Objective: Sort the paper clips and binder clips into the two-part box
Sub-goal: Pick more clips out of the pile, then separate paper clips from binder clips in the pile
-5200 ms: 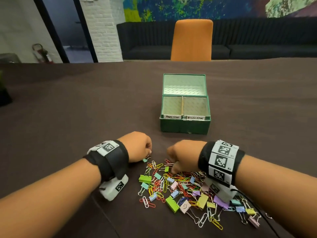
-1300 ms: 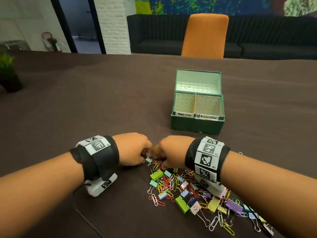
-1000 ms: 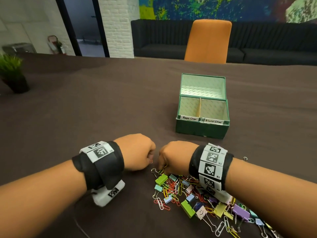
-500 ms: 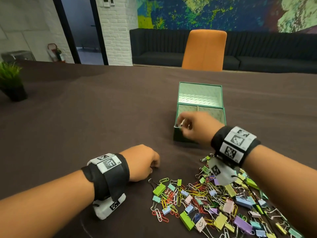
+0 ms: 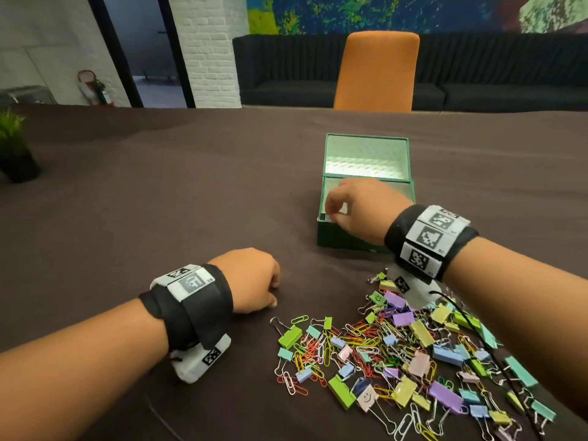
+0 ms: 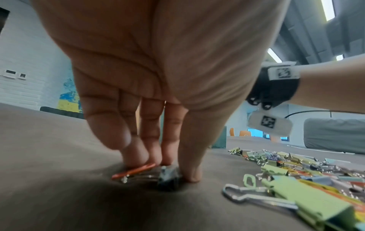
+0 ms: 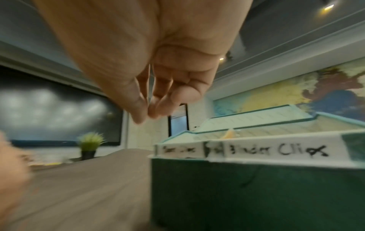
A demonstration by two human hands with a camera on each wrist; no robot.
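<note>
A mixed pile of coloured paper clips and binder clips [image 5: 397, 354] lies on the brown table, near right. The green two-part box [image 5: 343, 238] stands open behind it, its front labelled "Binder Clips" [image 7: 276, 150] on the right half. My right hand [image 5: 332, 211] hovers over the box's front-left corner; its loosely curled fingertips [image 7: 156, 112] show nothing between them. My left hand [image 5: 273, 294] rests on the table left of the pile. Its fingers and thumb pinch a small dark binder clip [image 6: 168, 176], with an orange paper clip [image 6: 134, 170] beside it.
A potted plant [image 5: 14, 154] stands at the table's far left. An orange chair [image 5: 375, 71] and a dark sofa sit beyond the far edge. A big green binder clip [image 6: 308, 201] lies at the pile's near left.
My right hand left the pile and moved forward over the box's front-left part; the small clip it pinched half a second ago no longer shows. My left hand stayed by the pile.
</note>
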